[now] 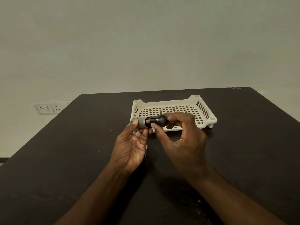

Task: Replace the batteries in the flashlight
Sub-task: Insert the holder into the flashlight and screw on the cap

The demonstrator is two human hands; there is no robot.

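- Your left hand (131,148) pinches the grey flashlight (140,122) by its body; your right hand (181,140) has its grip closed on the black battery holder (158,120), which sticks partway out of the body's open end.
- Both are held above the worktop (65,159), just in front of the white basket (172,111) near the far edge.
- The flashlight's long axis runs left to right, its open end facing right, towards the holder.
- Keep the holder in line with that axis and move it straight, without tilting, so nothing jams.
- A loose battery (146,151) lies on the worktop beside your left palm; I judge it may roll.
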